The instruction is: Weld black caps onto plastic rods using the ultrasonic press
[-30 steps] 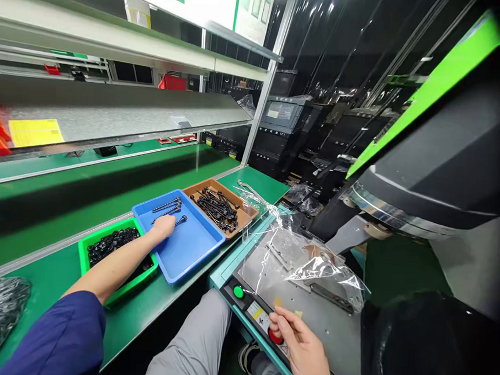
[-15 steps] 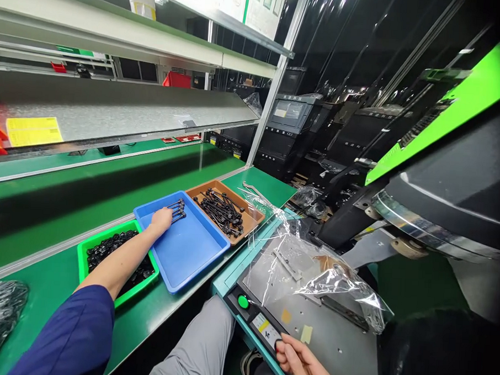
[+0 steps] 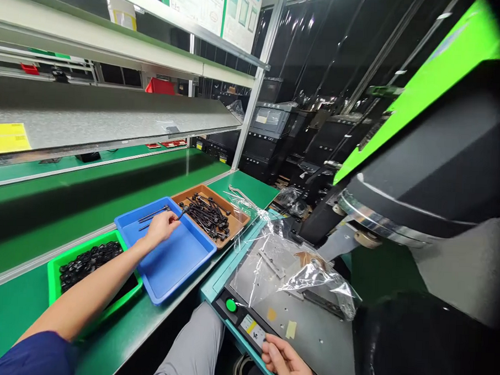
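Smooth matt plastic tray (image 3: 180, 262); glossy clear plastic film (image 3: 312, 276); brushed-looking metal plate (image 3: 330, 346).

Left hand (image 3: 161, 228) covers part of the dark rods (image 3: 148, 218) in the blue tray (image 3: 181, 263); tip of the piece it pinches too small to make out. Left forearm (image 3: 98, 281) hides part of the green bin (image 3: 54, 281) and its black parts (image 3: 90, 260), right hand (image 3: 286, 361) is cut by the bottom edge, its fingertips hiding whatever they may hold, and print on the label (image 3: 252, 329) is unreadable.
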The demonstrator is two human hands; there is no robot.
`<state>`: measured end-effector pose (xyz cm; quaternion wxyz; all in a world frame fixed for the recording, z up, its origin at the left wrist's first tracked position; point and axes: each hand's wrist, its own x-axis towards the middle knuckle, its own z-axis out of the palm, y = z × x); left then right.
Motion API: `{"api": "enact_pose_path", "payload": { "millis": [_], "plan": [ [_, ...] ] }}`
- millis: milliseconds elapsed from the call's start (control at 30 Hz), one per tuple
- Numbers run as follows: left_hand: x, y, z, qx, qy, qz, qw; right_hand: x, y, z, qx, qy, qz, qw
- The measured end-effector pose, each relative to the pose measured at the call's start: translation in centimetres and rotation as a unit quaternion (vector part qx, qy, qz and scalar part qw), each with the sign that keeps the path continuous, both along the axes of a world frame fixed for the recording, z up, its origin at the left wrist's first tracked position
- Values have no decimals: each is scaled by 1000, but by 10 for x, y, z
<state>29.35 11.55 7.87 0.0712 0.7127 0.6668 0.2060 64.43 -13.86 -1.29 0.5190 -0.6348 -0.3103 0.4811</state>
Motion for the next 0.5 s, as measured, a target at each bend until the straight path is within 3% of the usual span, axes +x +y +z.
{"api": "enact_pose_path", "payload": {
  "millis": [100, 167, 267, 367, 500],
  "plan": [
    [53, -43, 13, 4, -133, -105, 985, -13, 6, 14, 38, -7, 41, 998],
    [88, -72, 20, -22, -243, -184, 952, -21, 10, 26, 76, -15, 51, 996],
    [135, -107, 26, -86, -331, -261, 903, -27, 16, 42, 125, -17, 34, 991],
    [174, -130, 25, -140, -383, -307, 860, -25, 20, 58, 171, -29, -8, 985],
    [213, -152, 12, -175, -419, -358, 816, -13, 19, 75, 233, -107, -60, 965]
  ]
}}
